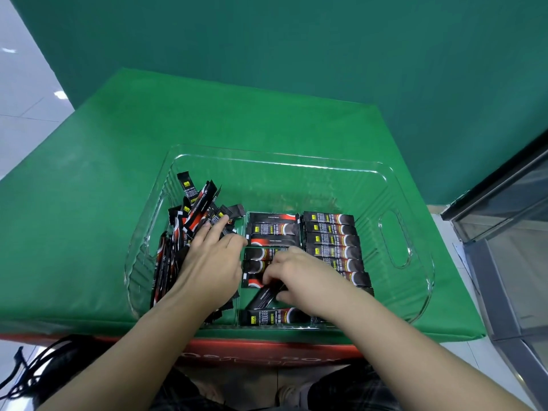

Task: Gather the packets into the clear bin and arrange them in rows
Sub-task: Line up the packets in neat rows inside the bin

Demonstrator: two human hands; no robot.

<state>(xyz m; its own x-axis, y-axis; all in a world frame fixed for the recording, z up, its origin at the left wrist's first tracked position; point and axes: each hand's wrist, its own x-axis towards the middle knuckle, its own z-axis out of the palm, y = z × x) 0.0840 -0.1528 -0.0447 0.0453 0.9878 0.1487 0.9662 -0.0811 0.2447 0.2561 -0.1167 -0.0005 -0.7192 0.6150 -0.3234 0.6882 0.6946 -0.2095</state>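
Two hands work inside the clear bin [394,185], which sits on a green mat [103,203].

The left hand [212,262] lies palm down over the loose pile of packets [189,215] heaped at the bin's left side. Its fingers [218,225] are stretched out nearly straight and spread a little, resting flat on the top packets; none of them curls round anything. Several packets in that pile stand tilted against the left wall.

The right hand [299,277] is in the middle of the bin with its fingers curled down. They pinch a tilted packet [264,296] that lies slantwise across the near end of the middle row [272,232]. How the thumb sits cannot be told, as it is hidden under the hand.

Flat packets fill the rest of the floor in rows. The middle row runs from the far side toward the person, each packet laid crosswise. Just beside it on the right is a right row [332,238], also crosswise and tightly stacked, its near end covered by the right forearm. One flat packet [275,317] lies crosswise at the near wall, below the right hand.

A red box edge [267,351] shows under the mat's near side.
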